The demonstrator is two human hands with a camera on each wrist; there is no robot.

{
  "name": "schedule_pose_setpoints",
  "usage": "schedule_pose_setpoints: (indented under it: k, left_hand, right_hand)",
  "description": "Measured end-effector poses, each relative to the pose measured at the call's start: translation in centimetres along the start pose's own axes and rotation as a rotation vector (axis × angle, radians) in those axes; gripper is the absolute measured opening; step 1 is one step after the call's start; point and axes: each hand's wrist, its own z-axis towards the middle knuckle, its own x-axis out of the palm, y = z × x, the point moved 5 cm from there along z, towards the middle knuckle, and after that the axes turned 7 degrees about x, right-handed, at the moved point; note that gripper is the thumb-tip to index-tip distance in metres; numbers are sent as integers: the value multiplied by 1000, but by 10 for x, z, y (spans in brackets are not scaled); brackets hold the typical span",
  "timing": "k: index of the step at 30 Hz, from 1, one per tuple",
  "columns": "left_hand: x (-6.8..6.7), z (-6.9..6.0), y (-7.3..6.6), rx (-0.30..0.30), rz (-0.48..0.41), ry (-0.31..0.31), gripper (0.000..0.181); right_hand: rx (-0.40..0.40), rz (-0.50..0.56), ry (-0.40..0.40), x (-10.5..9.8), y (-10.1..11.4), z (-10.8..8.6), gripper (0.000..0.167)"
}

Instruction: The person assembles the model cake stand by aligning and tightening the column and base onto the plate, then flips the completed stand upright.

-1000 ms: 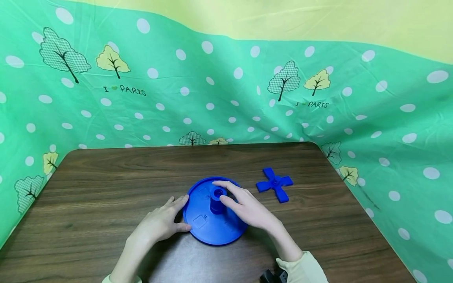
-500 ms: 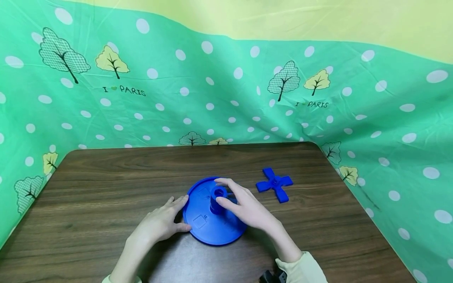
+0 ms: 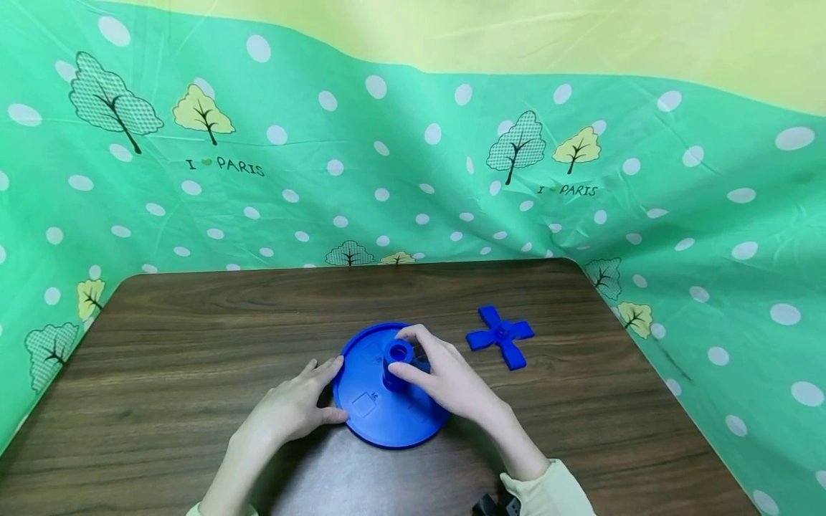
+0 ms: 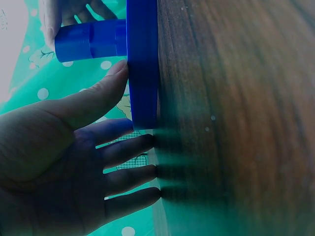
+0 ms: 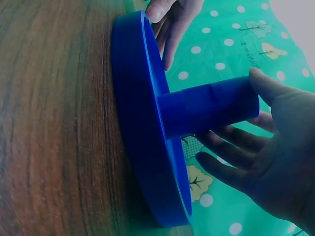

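A round blue disc base (image 3: 381,423) with a raised rim lies flat on the table, and a short hollow blue tube (image 3: 394,373) stands upright at its middle. My left hand (image 3: 287,408) rests at the disc's left edge. In the left wrist view its thumb (image 4: 106,93) touches the rim, and the other straight fingers reach down beside it to the tabletop. My right hand (image 3: 454,376) holds the tube near its top. The right wrist view shows its thumb (image 5: 268,86) against the tube's upper end and its fingers curved around the far side.
A blue cross-shaped piece (image 3: 500,335) with a small hub lies to the right of the disc. A black object (image 3: 495,504) sits by the right sleeve. Behind the brown wooden table (image 3: 213,322) hangs a green dotted cloth (image 3: 387,165).
My right hand has shifted slightly left, its thumb sliding across the front of the tube and its fingers closing in around it. The left hand and the disc have stayed put.
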Motion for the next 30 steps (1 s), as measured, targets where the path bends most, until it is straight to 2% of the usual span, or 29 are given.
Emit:
schedule_pose_setpoints:
  k: [4, 10, 13, 16, 20, 24, 30]
  left_hand:
    - [0, 0, 0, -4, 1, -1, 89]
    - [0, 0, 0, 2, 5, -4, 89]
    - [0, -1, 0, 5, 4, -6, 89]
    - [0, -1, 0, 6, 1, -5, 89]
    - [0, -1, 0, 6, -1, -2, 89]
    - [0, 0, 0, 2, -4, 0, 89]
    - [0, -1, 0, 7, 2, -3, 89]
  right_hand:
    - [-2, 19, 34, -1, 0, -1, 55]
    - [-20, 55, 110, -2, 1, -2, 49]
    - [-18, 44, 89, -2, 1, -1, 46]
    - [0, 8, 34, -2, 3, -2, 44]
    - [16, -24, -5, -2, 5, -2, 51]
    - [-1, 14, 36, -2, 2, -2, 58]
    - [-36, 37, 94, -2, 3, -2, 51]
